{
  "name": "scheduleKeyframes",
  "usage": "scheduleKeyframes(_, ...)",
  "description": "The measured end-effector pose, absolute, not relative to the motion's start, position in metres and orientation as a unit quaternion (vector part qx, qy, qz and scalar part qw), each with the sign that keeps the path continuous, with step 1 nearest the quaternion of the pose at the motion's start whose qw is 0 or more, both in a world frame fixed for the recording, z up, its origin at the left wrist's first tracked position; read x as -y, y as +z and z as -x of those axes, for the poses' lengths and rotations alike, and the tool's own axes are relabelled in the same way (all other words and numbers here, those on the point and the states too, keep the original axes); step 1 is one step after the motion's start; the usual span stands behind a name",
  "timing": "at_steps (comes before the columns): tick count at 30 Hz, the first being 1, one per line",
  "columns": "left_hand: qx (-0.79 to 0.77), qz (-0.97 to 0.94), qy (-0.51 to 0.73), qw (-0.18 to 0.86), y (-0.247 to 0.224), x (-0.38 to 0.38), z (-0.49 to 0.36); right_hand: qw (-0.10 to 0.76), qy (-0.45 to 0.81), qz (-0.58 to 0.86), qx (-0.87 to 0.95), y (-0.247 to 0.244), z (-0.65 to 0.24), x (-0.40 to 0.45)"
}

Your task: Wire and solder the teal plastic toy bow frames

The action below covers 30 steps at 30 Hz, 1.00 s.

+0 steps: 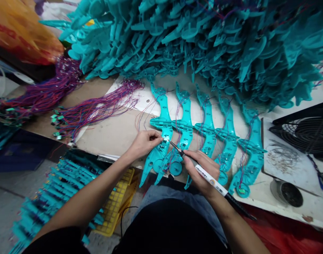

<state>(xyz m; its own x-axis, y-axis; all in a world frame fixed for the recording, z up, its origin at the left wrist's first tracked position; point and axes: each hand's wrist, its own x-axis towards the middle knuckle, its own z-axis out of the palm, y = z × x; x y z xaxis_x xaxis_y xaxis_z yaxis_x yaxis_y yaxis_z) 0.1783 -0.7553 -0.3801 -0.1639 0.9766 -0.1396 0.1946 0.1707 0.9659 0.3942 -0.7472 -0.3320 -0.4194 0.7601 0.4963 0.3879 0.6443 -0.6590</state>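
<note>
My right hand (201, 169) grips a white-barrelled soldering iron (207, 176) like a pen. Its tip points up and left, at or very near a small part on the leftmost teal plastic shell (165, 132). Against that same shell my left hand (148, 143) is closed in a pinch; whatever lies between thumb and forefinger is too small to make out. Several like shells, among them a middle one (205, 113) and the rightmost one (253, 155), stand in a row to the right, with thin red and blue wires running along them.
A tall heap of teal shells (177, 38) fills the back. Wire bundles (97, 109) lie at left, near an orange bag (23, 31). At right are a black fan (304, 130), a board with wire scraps (285, 158) and a metal tin (285, 192). A yellow crate (116, 204) sits below.
</note>
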Motion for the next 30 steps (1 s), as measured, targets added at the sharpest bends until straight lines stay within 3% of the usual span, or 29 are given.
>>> scheduleKeyframes(30,-0.615,-0.478,0.456,0.430,-0.383,0.757,-0.179,0.415,0.188,0.374,0.808,-0.324,-0.405,0.751)
